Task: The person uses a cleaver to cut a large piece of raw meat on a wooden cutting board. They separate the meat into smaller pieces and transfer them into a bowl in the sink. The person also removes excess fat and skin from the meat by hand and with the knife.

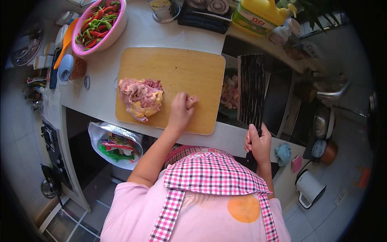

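Observation:
A pale wooden cutting board [173,68] lies on the counter before me. On its left half sits a large lump of raw poultry [139,99], pink with yellow fat. My left hand [180,109] is closed low over the board, right of the lump, and a small piece of raw meat [192,101] pokes out of its fingers. At the right, my right hand [258,142] grips the handle of a cleaver [250,88], whose broad dark blade is raised upright beside the board. Behind the blade, cut meat pieces [229,92] show in a container in the sink, partly hidden.
A pink basin [121,30] of red and green chillies stands at the far left, near a lidded jar [74,67]. A yellow jug [262,16] is at the back right. Below the counter's front edge hangs a lined waste bag [96,139]. A white kettle [309,188] stands lower right.

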A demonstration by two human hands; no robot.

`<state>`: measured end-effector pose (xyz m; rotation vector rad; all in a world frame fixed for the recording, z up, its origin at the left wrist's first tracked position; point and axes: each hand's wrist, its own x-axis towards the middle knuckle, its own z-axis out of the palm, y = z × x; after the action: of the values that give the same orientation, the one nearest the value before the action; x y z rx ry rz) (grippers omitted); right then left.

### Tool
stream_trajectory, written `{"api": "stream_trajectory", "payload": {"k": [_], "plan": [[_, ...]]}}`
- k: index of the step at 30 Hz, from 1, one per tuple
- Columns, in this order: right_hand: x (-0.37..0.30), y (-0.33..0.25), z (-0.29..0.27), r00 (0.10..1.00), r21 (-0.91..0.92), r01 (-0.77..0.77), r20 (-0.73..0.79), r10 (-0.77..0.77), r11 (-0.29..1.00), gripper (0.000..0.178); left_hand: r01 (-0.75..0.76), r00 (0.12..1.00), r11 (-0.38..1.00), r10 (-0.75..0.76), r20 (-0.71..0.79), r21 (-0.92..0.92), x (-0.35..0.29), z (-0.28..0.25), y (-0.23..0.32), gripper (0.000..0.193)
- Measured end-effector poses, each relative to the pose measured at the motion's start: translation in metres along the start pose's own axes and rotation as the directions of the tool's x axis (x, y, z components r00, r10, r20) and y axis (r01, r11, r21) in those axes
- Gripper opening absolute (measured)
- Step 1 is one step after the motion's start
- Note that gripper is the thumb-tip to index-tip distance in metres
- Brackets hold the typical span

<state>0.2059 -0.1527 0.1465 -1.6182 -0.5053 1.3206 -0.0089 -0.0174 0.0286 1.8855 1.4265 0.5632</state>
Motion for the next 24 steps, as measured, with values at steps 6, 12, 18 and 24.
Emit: {"api": "stream_trajectory", "payload": {"k": [6,12,18,24], "plan": [[0.001,0.003,-0.004,1.000,-0.042,-0.001,-0.018,0.000,0.999,0.016,-0.304,0.952,0.953,0.303,0.044,0.007,0.003,-0.023,0.020,0.038],[0.010,0.005,0.012,0.989,-0.292,-0.123,0.045,0.142,0.949,0.035,-0.189,0.982,0.978,0.187,-0.034,-0.088,-0.010,-0.026,-0.009,0.029],[0.031,0.024,0.062,0.946,-0.472,0.271,0.290,-0.143,0.839,0.038,-0.279,0.960,0.953,0.274,-0.053,-0.117,-0.012,-0.006,-0.024,0.013],[0.053,0.028,0.082,0.929,-0.611,0.352,0.320,-0.186,0.709,0.037,-0.194,0.974,0.958,0.163,-0.156,-0.210,-0.032,-0.010,-0.030,0.013]]}}
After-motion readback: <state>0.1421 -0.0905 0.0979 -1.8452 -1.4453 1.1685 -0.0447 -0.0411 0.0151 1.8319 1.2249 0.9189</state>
